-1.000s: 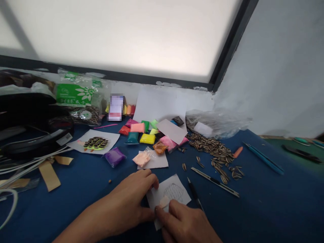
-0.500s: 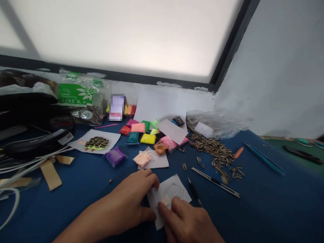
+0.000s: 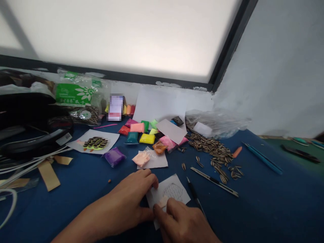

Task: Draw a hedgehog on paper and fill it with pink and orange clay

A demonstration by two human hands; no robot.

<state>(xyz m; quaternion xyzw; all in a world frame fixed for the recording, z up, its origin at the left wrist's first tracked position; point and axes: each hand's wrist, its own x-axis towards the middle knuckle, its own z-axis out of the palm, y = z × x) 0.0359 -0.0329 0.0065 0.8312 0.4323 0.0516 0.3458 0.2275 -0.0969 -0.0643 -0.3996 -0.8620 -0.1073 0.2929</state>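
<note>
A small white sheet of paper [image 3: 158, 189] with a hatched oval pencil drawing lies on the blue table. My left hand [image 3: 134, 199] holds the sheet down along its left edge, the index finger curled onto it and the thumb lower down. On the drawing's lower left is a flat piece of peach modelling clay [image 3: 163, 201]. My right hand [image 3: 182, 219] has its closed fingers on that clay, thumb and index finger at its lower edge; part of the clay is hidden beneath them. A black pen [image 3: 193, 189] lies just right of the sheet.
An opened packet of peach clay [image 3: 141, 158] and several coloured packets, including a purple one [image 3: 114, 157], lie ahead. Sunflower seeds [image 3: 210, 146] are piled to the right, near a utility knife [image 3: 215, 182]. A seed-covered hedgehog picture [image 3: 95, 143] lies left.
My right fingers have shifted slightly left and cover more of the peach clay's lower edge. My left hand keeps its place on the sheet.
</note>
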